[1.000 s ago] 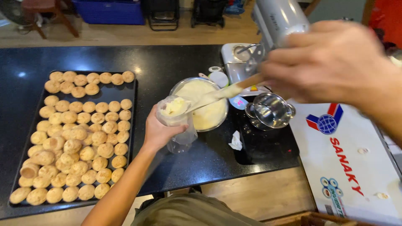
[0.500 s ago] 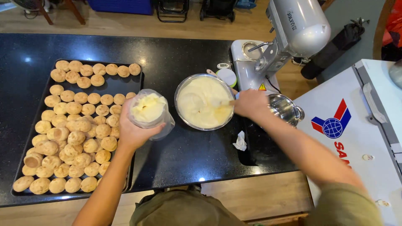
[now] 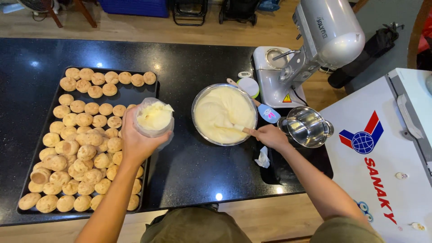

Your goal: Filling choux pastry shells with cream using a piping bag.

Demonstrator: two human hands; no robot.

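Two hands busy: left hand (image 3: 135,141) closed around cream-filled piping bag (image 3: 154,118), held above pastry tray (image 3: 135,92); right hand (image 3: 270,136) grips spatula (image 3: 234,128) dipped into cream bowl (image 3: 223,114) between them.

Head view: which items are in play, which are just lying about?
In use: left hand holding piping bag; right hand on spatula in cream bowl; tray of puffs.
Idle: stand mixer, empty steel bowl, crumpled tissue.

Left hand (image 3: 135,141) around cream-filled piping bag (image 3: 154,118), right hand (image 3: 270,136) on spatula (image 3: 234,128).
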